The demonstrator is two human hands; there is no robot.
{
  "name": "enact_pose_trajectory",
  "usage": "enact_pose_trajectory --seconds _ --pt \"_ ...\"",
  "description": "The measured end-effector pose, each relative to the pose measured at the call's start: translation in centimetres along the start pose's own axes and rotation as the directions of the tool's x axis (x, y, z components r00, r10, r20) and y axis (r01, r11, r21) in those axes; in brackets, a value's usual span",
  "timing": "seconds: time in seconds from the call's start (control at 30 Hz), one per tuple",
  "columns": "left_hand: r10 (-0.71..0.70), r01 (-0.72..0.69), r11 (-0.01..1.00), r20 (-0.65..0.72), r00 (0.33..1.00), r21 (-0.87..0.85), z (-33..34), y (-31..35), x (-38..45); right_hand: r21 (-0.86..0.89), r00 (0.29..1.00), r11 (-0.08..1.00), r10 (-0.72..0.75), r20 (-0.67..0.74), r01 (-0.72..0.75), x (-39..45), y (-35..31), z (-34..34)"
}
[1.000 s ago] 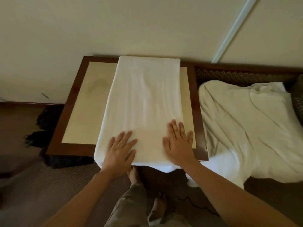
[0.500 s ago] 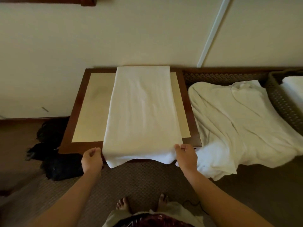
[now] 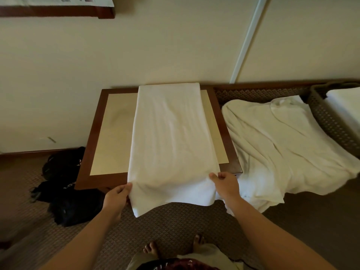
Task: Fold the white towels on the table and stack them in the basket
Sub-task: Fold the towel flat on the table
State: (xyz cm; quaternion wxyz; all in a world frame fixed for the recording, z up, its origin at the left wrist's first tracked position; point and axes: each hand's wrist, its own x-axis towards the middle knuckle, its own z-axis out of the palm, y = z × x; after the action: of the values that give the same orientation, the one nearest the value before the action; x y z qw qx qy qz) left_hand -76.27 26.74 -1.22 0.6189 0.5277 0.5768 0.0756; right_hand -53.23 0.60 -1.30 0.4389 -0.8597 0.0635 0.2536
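A long white towel (image 3: 171, 137), folded lengthwise, lies across the wooden table (image 3: 115, 133) and hangs over its near edge. My left hand (image 3: 116, 197) pinches the towel's near left corner. My right hand (image 3: 226, 184) pinches its near right corner, and both corners are lifted a little above the table edge. A brown woven basket (image 3: 331, 117) stands at the far right with a folded white towel (image 3: 346, 106) inside. Between table and basket lies a rumpled white towel (image 3: 282, 145).
The table stands against a cream wall. Dark bags or clothes (image 3: 64, 186) lie on the carpet left of the table. My bare feet (image 3: 152, 249) show at the bottom edge. A wooden shelf (image 3: 58, 10) hangs at the upper left.
My hands left the towel's top, where they lay flat, and took hold of its near corners. The view pulled back and the basket came into sight.
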Motion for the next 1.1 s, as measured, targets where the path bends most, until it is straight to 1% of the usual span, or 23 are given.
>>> enact_pose_trajectory --seconds 0.1,0.17,0.23,0.3,0.4,0.47,0.57,0.6,0.67,0.73,0.8,0.93,1.1 --pt "0.046 -0.040 0.992 -0.047 0.998 0.121 -0.4 -0.5 0.6 -0.010 0.999 0.999 -0.051 0.010 0.051 0.2 -0.1 -0.7" --pt "0.101 -0.075 0.965 -0.091 0.991 0.250 -0.4 -0.7 0.6 -0.066 0.997 0.996 -0.071 -0.042 0.068 0.3 0.1 -1.2" --pt "0.148 -0.095 0.937 -0.137 0.979 0.335 -0.1 -0.9 0.6 -0.148 0.994 0.988 -0.059 -0.087 0.045 0.5 0.5 -1.3" --pt "0.165 -0.090 0.930 -0.186 0.968 0.357 0.6 -1.2 0.4 -0.191 0.994 0.982 -0.017 -0.108 -0.004 0.5 1.0 -0.9" --pt "0.158 -0.073 0.934 -0.222 0.962 0.351 1.5 -1.2 0.0 -0.122 0.991 0.991 0.032 -0.130 -0.048 0.3 1.3 0.2" --pt "0.164 -0.079 0.930 -0.214 0.963 0.360 1.6 -1.3 0.0 -0.080 0.988 0.996 0.034 -0.150 -0.046 -0.1 1.4 0.7" --pt "0.173 -0.090 0.924 -0.197 0.965 0.371 1.7 -1.5 0.2 -0.067 0.985 0.998 -0.007 -0.172 -0.005 -0.4 1.8 0.7" --pt "0.168 -0.088 0.925 -0.190 0.967 0.370 1.8 -1.5 0.3 -0.036 0.987 0.999 -0.015 -0.158 0.010 -0.3 1.9 0.7" --pt "0.147 -0.078 0.925 -0.159 0.976 0.373 2.2 -1.7 0.3 0.043 0.996 0.999 -0.027 -0.086 0.031 -0.1 2.3 0.7" --pt "0.128 -0.085 0.922 -0.091 0.988 0.379 2.4 -2.3 0.2 0.154 0.999 0.987 -0.038 0.004 0.037 -0.2 2.3 0.7" --pt "0.105 -0.082 0.926 -0.042 0.994 0.369 2.4 -3.0 0.1 0.261 0.993 0.965 -0.039 0.116 0.007 -0.5 2.3 0.5" --pt "0.090 -0.084 0.923 0.001 0.996 0.375 2.2 -3.6 -0.7 0.253 0.969 0.967 -0.062 0.240 -0.001 -0.2 2.8 -0.1" --pt "0.069 -0.061 0.935 -0.010 0.998 0.348 1.7 -3.9 -1.3 0.242 0.938 0.970 -0.058 0.343 -0.029 -0.1 3.1 -1.3"
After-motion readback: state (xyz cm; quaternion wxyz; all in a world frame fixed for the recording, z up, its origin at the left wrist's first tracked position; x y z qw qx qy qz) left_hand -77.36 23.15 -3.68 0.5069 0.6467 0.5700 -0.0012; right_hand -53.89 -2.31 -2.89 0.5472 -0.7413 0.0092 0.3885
